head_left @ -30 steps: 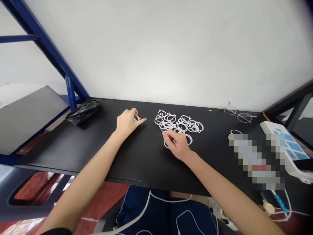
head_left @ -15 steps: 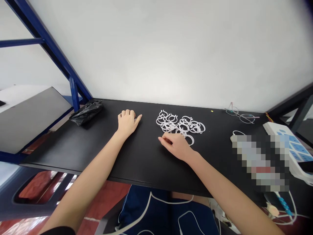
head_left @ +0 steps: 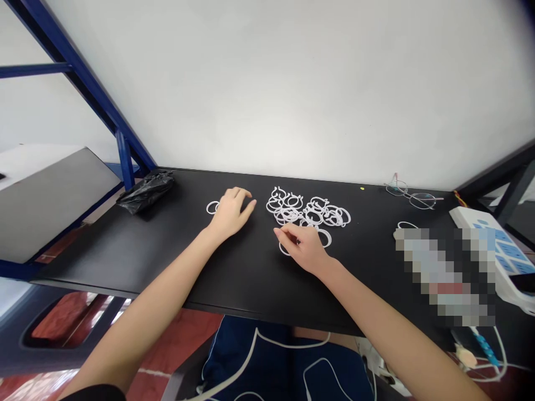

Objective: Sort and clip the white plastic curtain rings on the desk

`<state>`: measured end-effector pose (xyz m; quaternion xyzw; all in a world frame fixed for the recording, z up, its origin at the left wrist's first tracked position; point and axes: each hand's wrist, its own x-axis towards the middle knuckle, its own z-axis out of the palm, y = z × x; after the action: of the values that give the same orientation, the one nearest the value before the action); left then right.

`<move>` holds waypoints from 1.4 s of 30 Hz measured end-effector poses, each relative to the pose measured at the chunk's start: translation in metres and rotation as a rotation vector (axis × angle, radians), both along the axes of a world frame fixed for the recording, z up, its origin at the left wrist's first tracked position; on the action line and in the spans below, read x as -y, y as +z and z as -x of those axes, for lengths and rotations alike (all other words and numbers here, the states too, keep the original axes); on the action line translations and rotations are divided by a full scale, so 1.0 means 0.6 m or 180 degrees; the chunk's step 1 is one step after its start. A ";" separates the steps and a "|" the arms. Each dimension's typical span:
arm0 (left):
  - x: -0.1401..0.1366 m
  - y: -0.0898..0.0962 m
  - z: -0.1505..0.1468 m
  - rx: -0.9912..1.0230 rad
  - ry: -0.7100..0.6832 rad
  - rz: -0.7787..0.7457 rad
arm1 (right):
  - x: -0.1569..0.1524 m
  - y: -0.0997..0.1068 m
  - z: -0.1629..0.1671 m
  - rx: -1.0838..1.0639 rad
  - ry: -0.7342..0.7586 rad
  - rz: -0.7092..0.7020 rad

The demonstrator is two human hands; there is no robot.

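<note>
White plastic rings with small prongs [head_left: 288, 207] lie in a loose heap on the black table [head_left: 246, 278]. My right hand [head_left: 307, 245] is closed at the near edge of the heap, thumb against fingers. One white ring [head_left: 285, 250] shows below its fingertips and seems pinched there; the hand hides the rest of it. To the left of the heap, my left hand [head_left: 232, 214] is open above the tabletop, fingers and thumb apart. A separate white ring [head_left: 212, 208] lies on the table just left of that hand, partly covered by it.
A crumpled black plastic bag [head_left: 146, 191] lies at the table's left end. Toward the right are eyeglasses [head_left: 422, 200], a blurred-out device [head_left: 443, 278] and a white power strip [head_left: 497, 245]. A white wall rises behind. Cables [head_left: 251, 362] hang across my lap.
My left hand has moved right and opened, leaving a white ring on the table behind it. My right hand has shifted slightly right, and a ring now shows under its fingers.
</note>
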<state>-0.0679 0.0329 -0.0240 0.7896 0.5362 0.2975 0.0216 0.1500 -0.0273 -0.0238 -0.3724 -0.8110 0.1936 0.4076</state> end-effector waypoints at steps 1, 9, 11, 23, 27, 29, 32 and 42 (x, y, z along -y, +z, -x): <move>0.008 0.004 -0.009 0.0091 -0.0251 -0.0002 | 0.000 0.000 0.000 0.0002 -0.0010 -0.0030; 0.055 0.018 -0.050 0.0020 -0.1513 0.0123 | -0.004 0.008 -0.010 -0.0101 -0.0147 -0.0433; 0.058 0.016 -0.054 -0.0028 -0.1620 0.0128 | -0.009 0.010 -0.018 -0.0173 -0.0348 -0.0599; 0.075 0.001 -0.080 -0.0301 -0.2116 0.0158 | -0.016 0.016 -0.025 -0.0255 -0.0730 -0.0995; 0.071 -0.003 -0.080 -0.0338 -0.2057 0.0365 | -0.015 0.015 -0.025 -0.0234 -0.0778 -0.1057; 0.071 -0.001 -0.078 -0.0303 -0.2060 0.0461 | -0.015 0.015 -0.025 -0.0242 -0.0763 -0.1095; 0.073 0.006 -0.074 0.0030 -0.2080 0.0696 | -0.014 0.016 -0.024 -0.0255 -0.0743 -0.1151; 0.056 0.036 -0.056 0.3779 -0.2062 0.3037 | -0.012 0.018 -0.029 -0.1069 -0.0950 -0.1191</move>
<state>-0.0343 -0.0009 -0.0024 0.5226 0.2501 0.3845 0.7186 0.1673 -0.0198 -0.0128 -0.3687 -0.6899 0.0375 0.6218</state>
